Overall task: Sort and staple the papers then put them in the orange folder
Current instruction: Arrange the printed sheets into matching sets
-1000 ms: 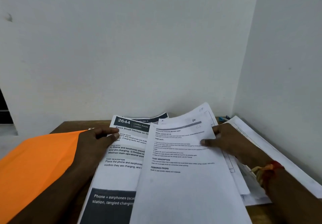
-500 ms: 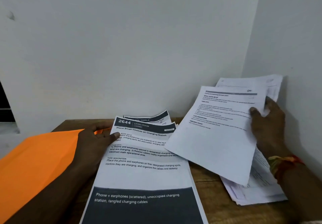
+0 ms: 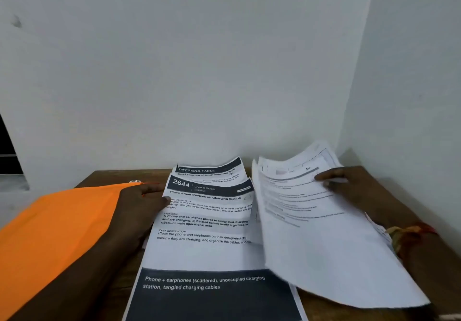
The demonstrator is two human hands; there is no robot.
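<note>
White printed papers [image 3: 199, 253] lie as a flat stack in the middle of the brown wooden table [image 3: 109, 178], the top sheet headed 2644. A loose white sheaf [image 3: 324, 250] is held tilted at the right, overlapping the stack's right edge. The left hand [image 3: 139, 211] rests with straight fingers on the stack's left edge, lying partly over the flat orange paper folder [image 3: 55, 225] just beside it. The right hand [image 3: 349, 186] pinches the sheaf near its top, thumb on the printed face. Sorting seems under way; no stapler shows, so stapling and filing look undone.
</note>
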